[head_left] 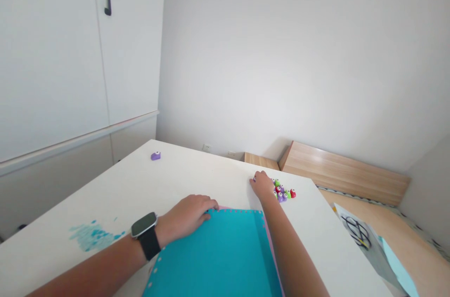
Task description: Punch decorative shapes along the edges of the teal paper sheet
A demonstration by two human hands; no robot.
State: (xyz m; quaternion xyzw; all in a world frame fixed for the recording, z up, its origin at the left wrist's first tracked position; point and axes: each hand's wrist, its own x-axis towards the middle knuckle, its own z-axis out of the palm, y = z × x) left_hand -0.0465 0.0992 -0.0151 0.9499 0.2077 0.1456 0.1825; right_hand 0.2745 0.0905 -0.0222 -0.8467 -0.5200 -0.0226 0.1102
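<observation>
A blue sheet [218, 255] with a row of dots or holes along its edges lies in front of me, with pink showing beneath it. My left hand [191, 212] is at its far left corner, thumb and fingers closed on the edge there. Farther out, my right hand [262, 185] has its fingers bent down at the table; a bit of a small purple toy with an eye [255, 178] shows at the fingertips. Right beside that hand sits a cluster of small red, green and purple toys with eyes [280, 191], partly hidden by it.
Alone near the far left corner of the white table [204, 170] lies one purple toy with an eye [155, 156]. Blue stains [94, 235] mark the tabletop at left. To the right is a bed [390, 212] with a clear bag [362, 236] on it.
</observation>
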